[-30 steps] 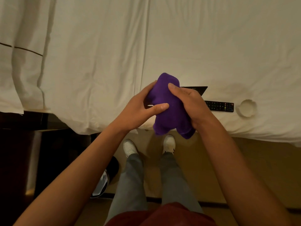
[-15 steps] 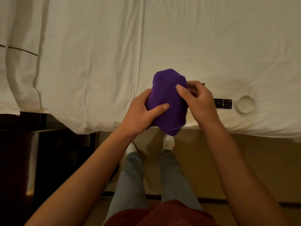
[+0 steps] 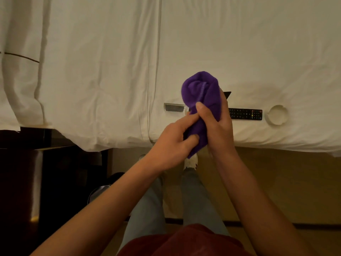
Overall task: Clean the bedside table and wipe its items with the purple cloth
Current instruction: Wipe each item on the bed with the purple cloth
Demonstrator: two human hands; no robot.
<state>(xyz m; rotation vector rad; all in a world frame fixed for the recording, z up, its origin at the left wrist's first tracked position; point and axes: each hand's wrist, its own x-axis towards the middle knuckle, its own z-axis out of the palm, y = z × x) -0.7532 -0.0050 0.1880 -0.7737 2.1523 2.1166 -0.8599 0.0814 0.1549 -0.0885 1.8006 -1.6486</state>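
Observation:
The purple cloth is bunched into a ball above the near edge of the bed. My right hand grips its middle, thumb across the front. My left hand holds the cloth's lower tail, fingers curled into it. On the white sheet lie a clear rectangular block left of the cloth, a black remote to its right, and a white round ashtray beyond the remote. A black corner of some flat item pokes out behind the cloth.
The white bed fills the upper view. The dark bedside table stands at the lower left, with a dark bin beside it on the tan floor. My legs and white shoes are below the hands.
The cloth has shifted right and rolled tighter in my right hand. My left hand dropped to its lower tail. The clear block, not seen lying there before, now rests on the bed.

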